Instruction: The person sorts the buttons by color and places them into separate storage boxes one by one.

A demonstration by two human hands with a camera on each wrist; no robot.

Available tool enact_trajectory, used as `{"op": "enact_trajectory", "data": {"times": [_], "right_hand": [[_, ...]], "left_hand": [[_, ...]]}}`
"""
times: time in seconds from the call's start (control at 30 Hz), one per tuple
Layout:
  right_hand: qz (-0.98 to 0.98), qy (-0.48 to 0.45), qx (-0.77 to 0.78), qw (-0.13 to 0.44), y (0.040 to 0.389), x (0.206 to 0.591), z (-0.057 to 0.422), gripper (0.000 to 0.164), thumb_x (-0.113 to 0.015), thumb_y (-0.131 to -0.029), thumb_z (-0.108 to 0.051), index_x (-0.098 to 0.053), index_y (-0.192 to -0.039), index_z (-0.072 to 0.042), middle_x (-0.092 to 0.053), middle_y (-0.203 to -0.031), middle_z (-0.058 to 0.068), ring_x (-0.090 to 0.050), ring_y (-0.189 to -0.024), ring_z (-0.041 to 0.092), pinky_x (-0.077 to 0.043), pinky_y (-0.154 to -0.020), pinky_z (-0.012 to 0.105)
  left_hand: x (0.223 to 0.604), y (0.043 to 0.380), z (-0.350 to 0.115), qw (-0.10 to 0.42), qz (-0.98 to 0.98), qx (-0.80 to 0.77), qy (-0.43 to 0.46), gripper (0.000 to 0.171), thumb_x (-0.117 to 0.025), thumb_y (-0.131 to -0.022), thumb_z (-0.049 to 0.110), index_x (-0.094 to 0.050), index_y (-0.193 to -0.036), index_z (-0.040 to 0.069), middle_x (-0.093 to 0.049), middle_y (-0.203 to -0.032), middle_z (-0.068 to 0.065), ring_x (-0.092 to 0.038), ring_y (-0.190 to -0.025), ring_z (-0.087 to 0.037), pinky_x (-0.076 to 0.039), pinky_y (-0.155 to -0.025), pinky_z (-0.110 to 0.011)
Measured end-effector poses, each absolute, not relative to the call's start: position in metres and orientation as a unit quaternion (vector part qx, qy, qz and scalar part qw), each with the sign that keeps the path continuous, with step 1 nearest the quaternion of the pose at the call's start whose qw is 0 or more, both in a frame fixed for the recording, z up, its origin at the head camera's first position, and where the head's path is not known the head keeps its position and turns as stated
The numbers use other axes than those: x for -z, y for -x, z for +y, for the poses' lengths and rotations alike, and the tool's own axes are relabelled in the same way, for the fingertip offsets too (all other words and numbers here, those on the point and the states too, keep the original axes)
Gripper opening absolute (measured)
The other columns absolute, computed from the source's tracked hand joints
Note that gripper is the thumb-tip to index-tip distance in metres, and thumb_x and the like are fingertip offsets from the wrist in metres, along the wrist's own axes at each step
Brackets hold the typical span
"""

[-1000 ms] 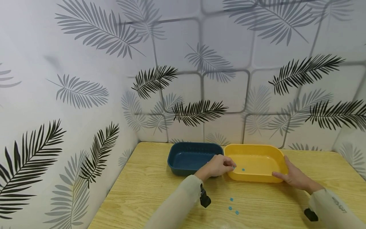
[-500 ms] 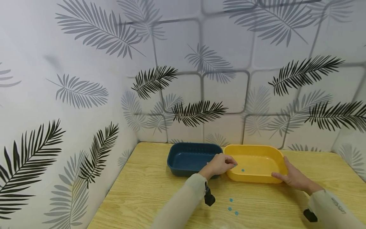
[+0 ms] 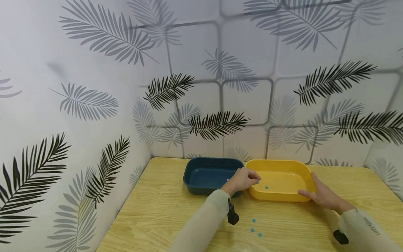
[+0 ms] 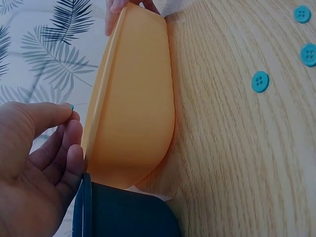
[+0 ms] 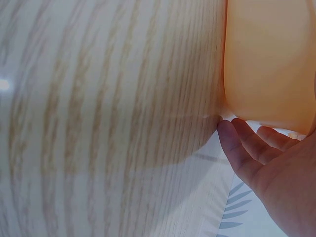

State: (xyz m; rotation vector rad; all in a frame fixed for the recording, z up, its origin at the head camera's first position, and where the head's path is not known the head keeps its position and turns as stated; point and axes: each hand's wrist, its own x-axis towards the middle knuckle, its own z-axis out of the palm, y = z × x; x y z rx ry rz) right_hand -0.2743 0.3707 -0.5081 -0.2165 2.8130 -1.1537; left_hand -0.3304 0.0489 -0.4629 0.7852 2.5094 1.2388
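Note:
My left hand (image 3: 241, 180) pinches a small blue button (image 4: 72, 107) between thumb and index finger, over the near left part of the yellow tray (image 3: 277, 196). Its other fingers are loosely curled beside the tray's rim, above the corner of the dark blue tray (image 4: 128, 212). My right hand (image 3: 322, 192) holds the yellow tray's right end, with the thumb on the front side and the fingers along the outer end wall. Another blue button (image 3: 266, 188) lies inside the yellow tray. A small pink thing (image 3: 228, 180) shows in the blue tray beside my left wrist.
Three loose blue buttons, one of them a four-holed button (image 4: 260, 81), lie on the wooden table (image 3: 151, 210) in front of the trays. The two trays stand side by side near the patterned wall (image 3: 201, 94).
My left forearm has shifted a little to the right and the wrist has turned slightly, with the button still pinched over the yellow tray. The right hand stays at the tray's end.

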Motion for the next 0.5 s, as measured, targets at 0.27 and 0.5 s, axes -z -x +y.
{"op": "enact_trajectory", "data": {"times": [0.27,0.5], "right_hand": [[0.923,0.070,0.375,0.044,0.2728,0.5072,0.3695,0.109,-0.063,-0.091,-0.037,0.021,-0.140,0.012,0.006,-0.140,0.047,-0.005,-0.126,0.063,-0.010,-0.098,0.070],[0.922,0.073,0.377,0.042,0.2725,0.5062,0.3694,0.108,-0.062,-0.092,-0.035,0.022,-0.139,0.012,0.006,-0.140,0.047,-0.005,-0.126,0.064,-0.010,-0.098,0.070]], "left_hand": [[0.4629,0.3348,0.0541,0.119,0.849,-0.435,-0.274,0.014,-0.064,-0.092,0.016,-0.072,-0.101,0.010,-0.065,-0.086,0.010,-0.058,-0.075,-0.003,-0.048,-0.065,-0.020],[0.4611,0.3364,0.0579,0.123,0.853,-0.439,-0.255,0.011,-0.065,-0.091,0.018,-0.073,-0.097,0.013,-0.064,-0.083,0.010,-0.060,-0.077,-0.007,-0.048,-0.066,-0.022]]}}
